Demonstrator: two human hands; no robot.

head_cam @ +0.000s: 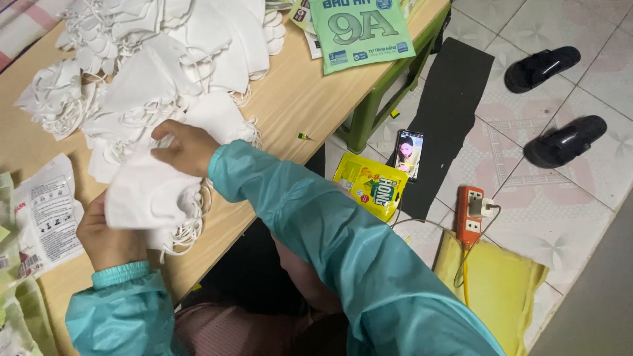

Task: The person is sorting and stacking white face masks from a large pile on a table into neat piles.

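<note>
Gripping a stack of white masks (pixel 148 194) between both hands, the person leans over a low wooden table (pixel 290 99). The left hand (pixel 105 237) is closed around the stack's lower end, thumb pressed on top, with ear loops dangling below near the table's edge. The right hand (pixel 184 146) comes down from above, fingers curled over the stack's upper edge and pinching it. Both arms are in teal sleeves (pixel 343 250) with elastic cuffs.

Just beyond the held stack, a loose pile of masks (pixel 158 59) spreads across the far side of the table, loops tangled among them. A clear printed wrapper (pixel 46 214) lies flat on the table just left of the left hand. A green packet (pixel 359 29) rests at the table's far corner.

Down on the tiled floor, a phone (pixel 409 153) with its screen lit lies on a black mat (pixel 448 118), touching a yellow sachet (pixel 370 184). Near it sits an orange power strip (pixel 469 214) with a white plug in it, resting at the edge of a yellow cushion (pixel 498 290). Two black slippers (pixel 554 105) lie well apart from the table.
</note>
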